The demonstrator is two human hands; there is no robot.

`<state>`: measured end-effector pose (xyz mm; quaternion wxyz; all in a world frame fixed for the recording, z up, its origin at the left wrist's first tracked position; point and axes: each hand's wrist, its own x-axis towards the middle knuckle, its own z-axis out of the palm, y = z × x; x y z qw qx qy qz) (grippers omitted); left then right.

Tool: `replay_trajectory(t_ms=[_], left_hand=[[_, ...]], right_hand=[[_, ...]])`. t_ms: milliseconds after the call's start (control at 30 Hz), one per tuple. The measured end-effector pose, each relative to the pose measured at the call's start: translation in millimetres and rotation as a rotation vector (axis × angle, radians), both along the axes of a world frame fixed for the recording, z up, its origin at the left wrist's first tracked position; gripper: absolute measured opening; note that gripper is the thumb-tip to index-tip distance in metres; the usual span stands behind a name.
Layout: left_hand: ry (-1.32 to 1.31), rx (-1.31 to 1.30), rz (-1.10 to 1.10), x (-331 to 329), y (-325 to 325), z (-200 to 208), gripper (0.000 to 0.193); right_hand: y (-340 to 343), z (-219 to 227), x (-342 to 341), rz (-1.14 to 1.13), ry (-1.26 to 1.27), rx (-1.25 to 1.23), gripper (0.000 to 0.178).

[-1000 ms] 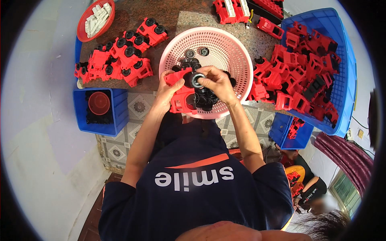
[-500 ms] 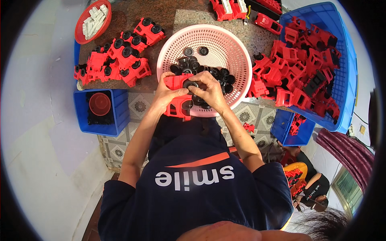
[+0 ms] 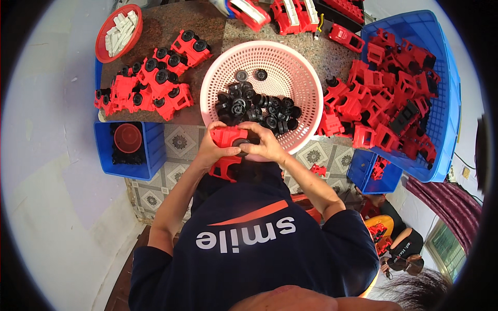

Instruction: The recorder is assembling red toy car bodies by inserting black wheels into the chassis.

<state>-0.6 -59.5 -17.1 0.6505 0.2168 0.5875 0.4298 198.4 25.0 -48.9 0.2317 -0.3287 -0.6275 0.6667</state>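
Head view: red toy (image 3: pixel 226 136) sits between left hand (image 3: pixel 209 149) and right hand (image 3: pixel 268 145).

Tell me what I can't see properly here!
Head view:
The black wheel: partly covered by the right grip.
Lower wheels in the pink basket: buried under the upper wheels.
The blue patch: cut off by the top edge.
Lower toys in the blue crate: hidden by upper red toys.
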Motion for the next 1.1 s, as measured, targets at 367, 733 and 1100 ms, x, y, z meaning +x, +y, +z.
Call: replay_trajectory(t_ms=[367,733,1100], left_hand=[[-0.229,0.059,0.466,-8.0,58.9,-4.7,0.036],[-0.09,0.091,0.552,-8.5,93.2,-34.4,0.07],[-0.195,0.131,0.361,1.2,99.6,11.4,0.043]], right_hand=[[167.3,-189.3,0.8,0.093,-0.843,0.801,0.036],[64.2,42.1,-5.8,-0.202,0.028,-0.317,0.032],[35.5,34.0,-12.4,-0.169,-0.113,-0.275,0.078]])
